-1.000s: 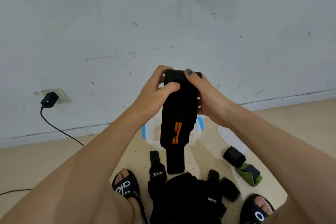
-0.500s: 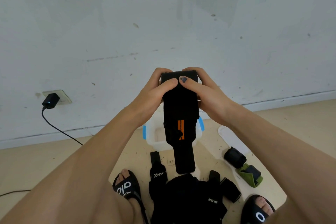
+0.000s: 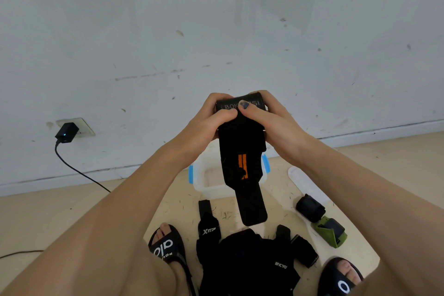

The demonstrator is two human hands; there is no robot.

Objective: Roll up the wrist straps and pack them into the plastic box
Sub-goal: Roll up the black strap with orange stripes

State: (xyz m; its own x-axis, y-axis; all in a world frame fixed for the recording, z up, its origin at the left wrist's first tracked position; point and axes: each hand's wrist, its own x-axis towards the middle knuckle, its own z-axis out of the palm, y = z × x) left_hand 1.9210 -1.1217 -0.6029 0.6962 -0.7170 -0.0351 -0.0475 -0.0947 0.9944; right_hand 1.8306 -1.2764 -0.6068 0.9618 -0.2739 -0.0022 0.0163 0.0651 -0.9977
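Left hand (image 3: 206,125) and right hand (image 3: 271,120) grip rolled top of black wrist strap (image 3: 242,151), fingers curled round; tail hangs below grip over plastic box (image 3: 209,190).

"XTEP" on floor strap (image 3: 208,228)

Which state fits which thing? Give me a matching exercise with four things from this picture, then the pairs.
Things:
1. wrist strap with orange stripes
2. plastic box
3. charger
4. green strap

States:
A. plugged into the wall socket
B. lying on the floor at the right
C. gripped by both hands, partly rolled
D. open on the floor, blue clips

Pairs: 1-C, 2-D, 3-A, 4-B
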